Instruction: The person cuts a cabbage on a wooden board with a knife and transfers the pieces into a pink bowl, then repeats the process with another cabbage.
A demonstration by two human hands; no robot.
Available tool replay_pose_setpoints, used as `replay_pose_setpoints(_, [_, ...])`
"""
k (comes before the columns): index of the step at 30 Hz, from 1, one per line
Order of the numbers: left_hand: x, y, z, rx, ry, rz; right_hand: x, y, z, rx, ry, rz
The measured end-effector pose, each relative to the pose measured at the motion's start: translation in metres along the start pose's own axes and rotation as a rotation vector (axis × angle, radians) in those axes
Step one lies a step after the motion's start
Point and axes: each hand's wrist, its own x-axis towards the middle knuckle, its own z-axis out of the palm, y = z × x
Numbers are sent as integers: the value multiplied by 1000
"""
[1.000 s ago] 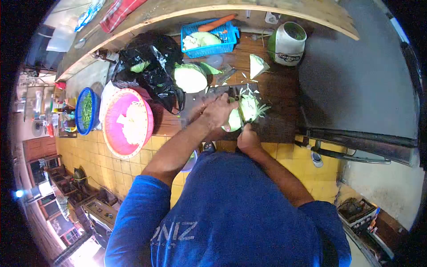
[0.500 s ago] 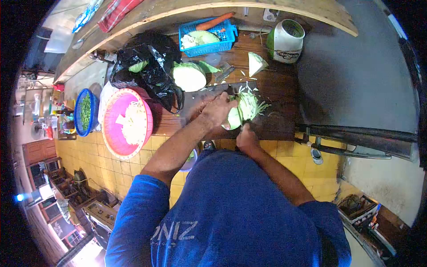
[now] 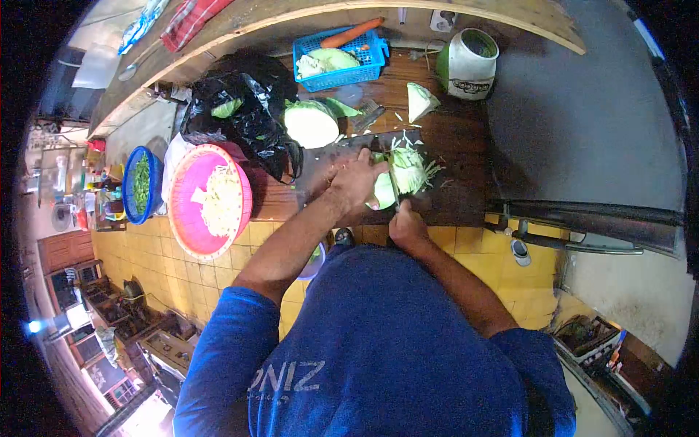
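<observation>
cabbage piece [image 3: 384,191] sits on the dark cutting board [image 3: 459,197], near the table's front edge, shreds [image 3: 411,171] fanning out to its right. knife [image 3: 392,182] stands across it, thin slices look best with fingertips tucked back and the blade kept close to the knuckles. left hand [image 3: 354,182] presses flat on the cabbage, fingers spread narrow, forearm angled in. right hand [image 3: 408,227] is closed around the knife handle, wrist low at the board's near edge.
</observation>
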Motion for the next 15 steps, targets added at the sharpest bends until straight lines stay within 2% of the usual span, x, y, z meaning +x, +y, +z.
replay_pose_setpoints(1, [-1,-2,3,-1,-3,3,2,-1,1,-35,-44,60])
replay_pose_setpoints(4, [2,-14,8,-69,62,70,16,6,12,-114,-15,66])
replay_pose_setpoints(6, [-2,-17,16,-37,145,116,11,15,4,-12,-4,23])
replay_pose_setpoints(7, [-3,-12,6,-32,66,57,7,8,-11,-32,33,-3])
replay_pose_setpoints(10, [-2,-17,15,-103,92,76,-8,-3,-28,5,48,-125])
replay_pose_setpoints(15, [1,-21,17,-112,59,60,3,-11,-3,-51,-55,21])
